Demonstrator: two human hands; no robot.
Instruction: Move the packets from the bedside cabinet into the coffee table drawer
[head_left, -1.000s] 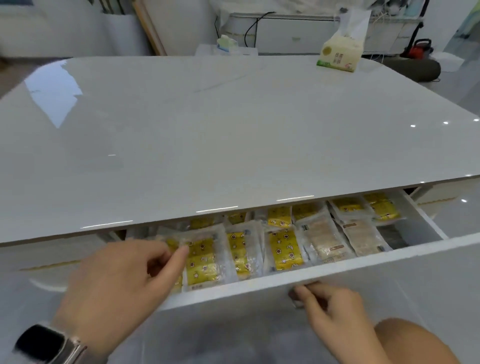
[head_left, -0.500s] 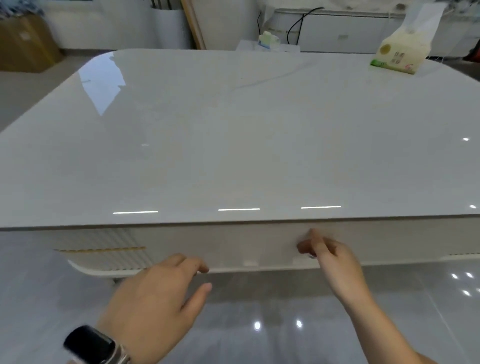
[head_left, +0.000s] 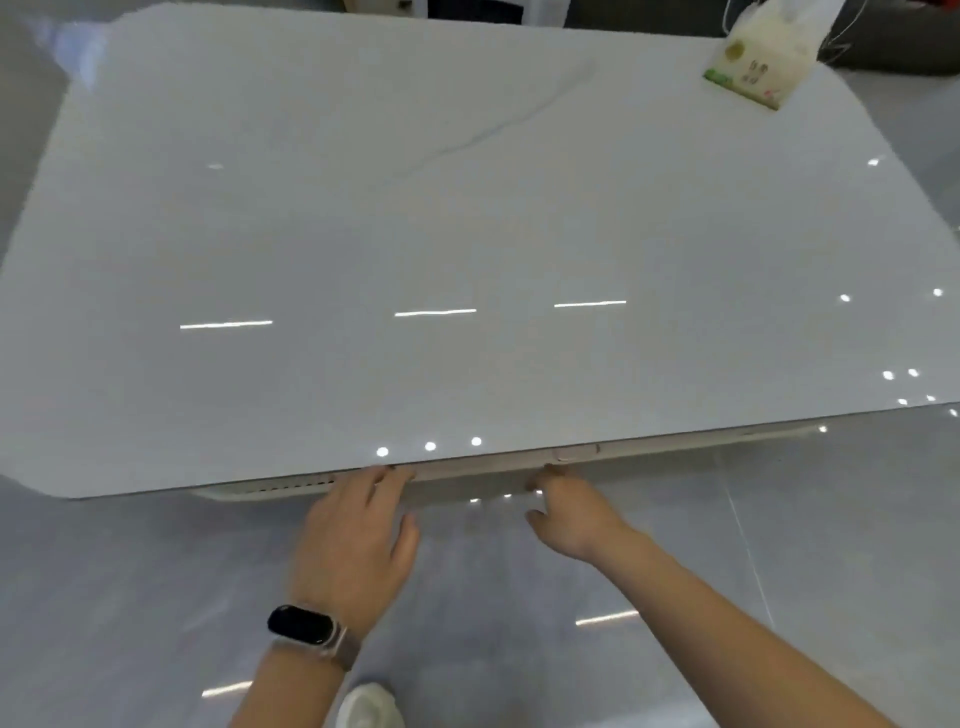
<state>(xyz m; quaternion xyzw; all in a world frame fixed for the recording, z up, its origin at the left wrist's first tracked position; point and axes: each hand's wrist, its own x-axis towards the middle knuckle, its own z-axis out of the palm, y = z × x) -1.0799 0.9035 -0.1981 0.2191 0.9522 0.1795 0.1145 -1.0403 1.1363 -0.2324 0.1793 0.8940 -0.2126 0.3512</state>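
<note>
Drawer: glossy white marble-look table (head_left: 467, 208), white drawer front (head_left: 493, 467) flush under near edge; packets hidden, presumably inside.
Hands: left hand (head_left: 353, 540) and right hand (head_left: 571, 519) relaxed, empty, fingertips apparently pressing it closed.

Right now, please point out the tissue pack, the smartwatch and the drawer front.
tissue pack (head_left: 748, 73): head view, on its printed front face.
smartwatch (head_left: 304, 626): head view, on its dark screen.
drawer front (head_left: 483, 466): head view, on the strip under the tabletop edge.
</note>
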